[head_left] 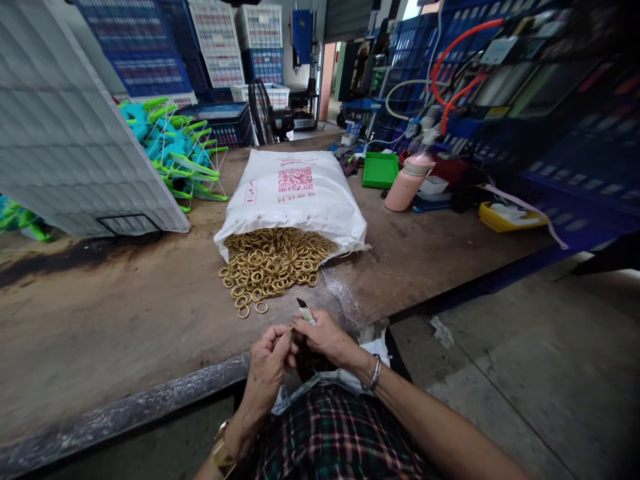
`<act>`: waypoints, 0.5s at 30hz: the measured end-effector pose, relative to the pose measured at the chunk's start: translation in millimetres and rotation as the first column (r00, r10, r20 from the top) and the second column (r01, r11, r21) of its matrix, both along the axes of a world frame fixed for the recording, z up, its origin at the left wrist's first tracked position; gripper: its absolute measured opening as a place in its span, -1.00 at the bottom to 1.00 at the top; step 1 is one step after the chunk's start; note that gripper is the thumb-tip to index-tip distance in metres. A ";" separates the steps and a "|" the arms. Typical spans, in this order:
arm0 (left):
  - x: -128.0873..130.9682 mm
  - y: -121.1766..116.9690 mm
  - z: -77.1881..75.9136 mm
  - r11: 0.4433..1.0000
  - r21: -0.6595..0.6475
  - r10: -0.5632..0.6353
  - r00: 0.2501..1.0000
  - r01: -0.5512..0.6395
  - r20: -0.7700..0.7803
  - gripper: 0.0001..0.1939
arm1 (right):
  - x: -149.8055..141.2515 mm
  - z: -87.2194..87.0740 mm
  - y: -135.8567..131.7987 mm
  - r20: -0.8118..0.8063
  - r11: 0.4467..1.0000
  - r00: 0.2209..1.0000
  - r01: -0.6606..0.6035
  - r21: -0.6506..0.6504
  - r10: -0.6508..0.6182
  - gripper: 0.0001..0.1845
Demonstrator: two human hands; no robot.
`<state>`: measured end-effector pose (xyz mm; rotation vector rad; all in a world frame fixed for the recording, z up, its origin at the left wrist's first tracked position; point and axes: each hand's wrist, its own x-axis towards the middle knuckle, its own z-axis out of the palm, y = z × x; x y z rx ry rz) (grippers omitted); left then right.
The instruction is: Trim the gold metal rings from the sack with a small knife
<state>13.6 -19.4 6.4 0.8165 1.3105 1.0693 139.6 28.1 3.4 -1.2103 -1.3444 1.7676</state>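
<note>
Both my hands meet just over the table's front edge, above my lap. My right hand (325, 339) is closed round a small knife (306, 312), its dark pointed blade up and its pale handle running into the fingers. With thumb and fingers pinched together, my left hand (273, 353) touches the right fingertips. What it pinches is too small and hidden to name. Beyond the hands, a heap of gold-coloured metal rings (273, 267) spills from the open mouth of a white woven sack (260, 183) with red print. Two loose rings lie nearest my hands.
At left stands a pale ribbed panel (85, 133), with green and blue plastic pieces (180, 153) behind it. A pink bottle (403, 188), a green tray (380, 170) and a yellow dish (513, 217) stand at right. Stacked crates (215, 40) and a fan (261, 110) are beyond.
</note>
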 end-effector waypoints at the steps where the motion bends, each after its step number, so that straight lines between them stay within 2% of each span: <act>1: -0.7 0.1 -1.1 1.000 -0.007 -0.009 0.999 0.009 0.047 -0.71 | -0.4 0.3 0.4 -0.013 0.999 1.000 0.000 -0.038 -0.001 -0.73; 3: -1.9 0.0 -3.8 0.999 -0.003 -0.034 0.989 0.034 0.142 -0.72 | -0.8 0.6 1.2 -0.023 0.997 1.000 -0.001 -0.071 -0.001 -0.71; 6: -2.8 -0.9 -6.1 0.999 0.002 -0.052 0.969 0.053 0.240 -0.73 | -0.6 0.3 2.9 0.009 0.999 1.000 -0.028 -0.033 0.028 -0.70; 8: -2.7 -1.4 -5.8 0.999 -0.010 -0.037 0.963 0.041 0.267 -0.73 | 0.0 0.5 4.3 0.068 0.998 0.997 -0.051 0.038 0.048 -0.71; 10: -2.2 -1.4 -5.0 1.000 -0.021 -0.008 0.965 0.015 0.264 -0.72 | 1.1 1.3 5.3 0.183 0.983 0.983 -0.042 0.176 0.009 -0.73; 12: -1.7 -0.7 -4.5 1.000 -0.025 0.022 0.973 -0.017 0.232 -0.70 | 2.8 2.0 4.8 0.335 0.931 0.942 -0.092 0.354 -0.034 -0.77; 15: -1.6 0.7 -5.4 0.998 -0.027 0.057 0.985 -0.053 0.166 -0.69 | 5.4 2.3 1.2 0.556 0.802 0.831 -0.309 0.511 -0.034 -0.86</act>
